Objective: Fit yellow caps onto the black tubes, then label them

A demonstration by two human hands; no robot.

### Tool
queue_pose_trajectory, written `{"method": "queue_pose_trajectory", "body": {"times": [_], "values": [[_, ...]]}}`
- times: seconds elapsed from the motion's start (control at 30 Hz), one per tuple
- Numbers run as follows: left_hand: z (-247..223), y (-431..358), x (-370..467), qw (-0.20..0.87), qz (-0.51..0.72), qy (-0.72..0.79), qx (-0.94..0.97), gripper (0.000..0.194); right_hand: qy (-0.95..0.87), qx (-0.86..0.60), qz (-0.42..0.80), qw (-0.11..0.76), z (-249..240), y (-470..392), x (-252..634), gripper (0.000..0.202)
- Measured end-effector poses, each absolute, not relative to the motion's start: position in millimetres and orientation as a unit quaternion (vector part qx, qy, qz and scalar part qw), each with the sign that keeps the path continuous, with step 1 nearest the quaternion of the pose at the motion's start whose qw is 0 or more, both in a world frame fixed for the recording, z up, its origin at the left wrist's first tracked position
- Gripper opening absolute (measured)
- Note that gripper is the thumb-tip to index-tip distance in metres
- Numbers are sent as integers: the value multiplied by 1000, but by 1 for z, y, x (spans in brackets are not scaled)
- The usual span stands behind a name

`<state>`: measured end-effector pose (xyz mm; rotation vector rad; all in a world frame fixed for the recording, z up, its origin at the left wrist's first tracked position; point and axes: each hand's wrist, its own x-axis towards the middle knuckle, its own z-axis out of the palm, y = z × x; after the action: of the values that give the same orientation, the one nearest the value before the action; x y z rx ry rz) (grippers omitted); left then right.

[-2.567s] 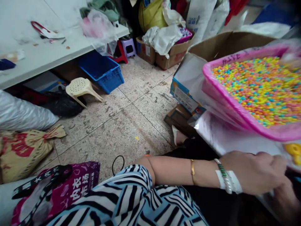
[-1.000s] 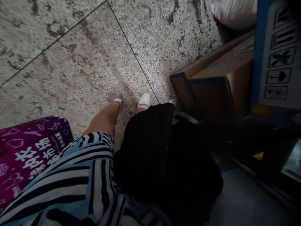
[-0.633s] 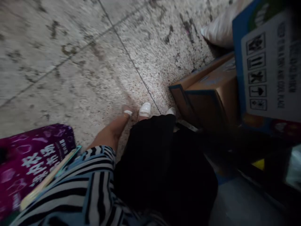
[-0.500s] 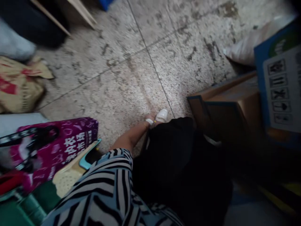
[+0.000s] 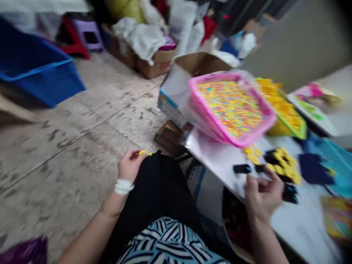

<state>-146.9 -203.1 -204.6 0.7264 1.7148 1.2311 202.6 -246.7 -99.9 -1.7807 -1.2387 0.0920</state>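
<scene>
Above the black-clad lap, my left hand (image 5: 130, 164) is closed, with its thumb and fingers pinching a small yellow piece (image 5: 142, 152). More yellow shows just past the fingertips; its exact shape is blurred. My right hand (image 5: 263, 196) reaches over the white table (image 5: 291, 227), thumb and forefinger apart and nothing visible in its grasp. Its fingertips are at a short black cylinder (image 5: 259, 168) and a cluster of yellow round pieces (image 5: 288, 163); whether they touch is unclear. Another black cylinder (image 5: 242, 168) lies left of the thumb. Several yellow rings (image 5: 252, 154) lie beyond.
A pink basket (image 5: 232, 141) of small multicoloured pieces stands on the table's far side, beside a green-rimmed tray of yellow parts (image 5: 280, 102). A translucent blue tray (image 5: 335, 161) is at right. An open carton (image 5: 172, 95) stands behind; a blue bin (image 5: 55, 82) is on the floor.
The view has swung from the floor, feet and bags to the table. Both my hands, out of sight before, are now visible, the left one pinching a yellow piece.
</scene>
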Motion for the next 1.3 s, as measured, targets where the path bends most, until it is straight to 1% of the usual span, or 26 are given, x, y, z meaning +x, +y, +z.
{"method": "queue_pose_trajectory", "body": {"times": [0.07,0.1,0.17,0.2,0.27,0.33,0.37,0.4,0.43,0.47,0.57,0.6,0.67,0.77,0.83,0.9,1.0,1.07,1.13,1.2,1.3], "values": [[-164,-219,-119,418,526,639,373,22,-460,-713,3,529,-93,-257,212,49],[-144,-230,-102,423,531,605,415,19,-440,-701,1,561,-92,-260,211,46],[-109,-253,-63,455,532,526,483,10,-415,-672,55,611,-92,-269,202,35],[-96,-262,-43,471,533,487,507,8,-419,-648,117,625,-91,-276,194,32],[-81,-273,-8,518,514,426,534,12,-456,-581,294,607,-89,-293,181,34],[-75,-273,17,563,484,386,547,15,-487,-513,448,547,-85,-309,174,37],[-73,-270,25,576,467,373,558,15,-485,-497,491,526,-83,-314,175,34],[-72,-266,31,579,452,363,573,15,-473,-498,510,518,-80,-315,180,27],[-70,-260,35,575,441,358,589,14,-458,-510,509,520,-76,-314,186,18],[-68,-252,39,562,436,358,604,18,-448,-528,493,526,-71,-309,195,13],[-60,-225,51,476,441,390,654,45,-458,-582,424,521,-57,-285,227,21],[-57,-215,57,437,437,403,675,50,-461,-589,420,514,-53,-276,236,22],[-55,-197,67,379,402,403,730,51,-446,-594,448,497,-47,-261,248,26],[-57,-180,79,381,332,369,780,53,-420,-593,501,470,-46,-247,254,32],[-60,-178,83,384,317,373,783,51,-428,-597,501,458,-49,-243,255,36],[-64,-180,87,366,325,391,779,42,-451,-609,479,443,-55,-241,255,36],[-69,-185,93,330,344,400,783,26,-491,-653,393,422,-62,-241,256,36],[-73,-188,96,304,353,395,791,22,-509,-683,320,415,-65,-242,256,37],[-78,-189,98,284,359,388,800,22,-518,-698,266,417,-64,-243,255,37],[-81,-190,99,269,362,385,805,21,-520,-698,258,419,-63,-243,255,34],[-82,-190,100,257,348,378,818,22,-496,-679,313,440,-64,-241,255,31]]}}
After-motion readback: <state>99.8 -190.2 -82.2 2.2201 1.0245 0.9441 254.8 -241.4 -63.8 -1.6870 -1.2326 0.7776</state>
